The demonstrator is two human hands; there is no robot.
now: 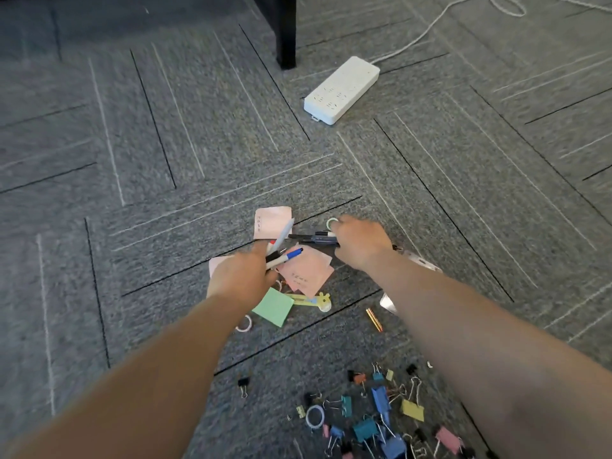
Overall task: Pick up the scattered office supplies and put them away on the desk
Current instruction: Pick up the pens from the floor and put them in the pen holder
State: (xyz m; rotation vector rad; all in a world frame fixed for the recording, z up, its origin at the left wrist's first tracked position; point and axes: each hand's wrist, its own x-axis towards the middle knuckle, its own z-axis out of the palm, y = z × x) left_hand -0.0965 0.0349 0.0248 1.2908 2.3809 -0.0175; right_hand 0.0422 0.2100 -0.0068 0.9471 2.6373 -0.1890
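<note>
Early going: the left hand (240,276) grips a few pens (281,251), the right hand (359,245) closes on more, while notes (306,271) and near clips (374,415) remain on the carpet (132,226).

Even, soft daylight, brighter toward the upper right; shadows faint; no glare; motion blur smears the carpet (132,226) at left and both forearms; wide-angle bending curves the carpet lines near the edges.
</note>
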